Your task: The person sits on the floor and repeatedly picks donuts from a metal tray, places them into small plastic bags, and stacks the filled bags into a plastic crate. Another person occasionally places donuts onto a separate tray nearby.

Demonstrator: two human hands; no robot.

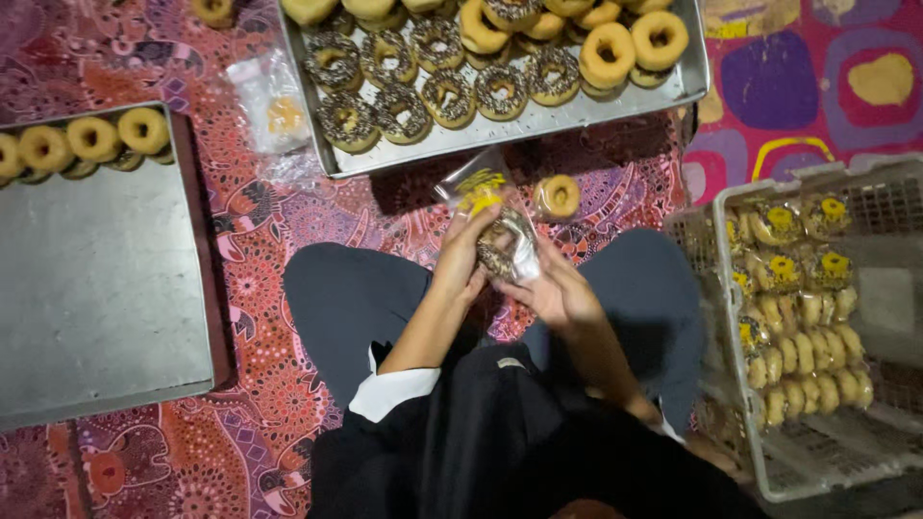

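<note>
Left hand (463, 252): grip closed on the upper left of the bag (505, 240), fingers curled over the donut (500, 252) inside it.
Right hand (556, 290): grip pinched on the bag's lower right edge, palm under it.
Bag: clear plastic with a yellow print near the top; held above the lap, between the knees, just below the big tray (500, 139).
Donut: chocolate-sprinkled ring, partly hidden by fingers and plastic.
Bag axis: long axis runs from upper left to lower right; the yellow printed end points up-left toward the big tray. Which end is open I can't tell.
Loose donut (558, 196): plain glazed, lying on the cloth (260, 240) just right of the bag, apart from both hands.
Big tray: metal, holds sprinkled donuts at left and centre, plain ones at right and top.
Left tray (96, 288): metal, mostly bare, a row of plain donuts along its top edge.
Crate (731, 317): white plastic, right of the right knee, filled with bagged donuts.
Small packet (274, 113): clear, on the cloth left of the big tray.
Floor: covered by the red patterned cloth.
</note>
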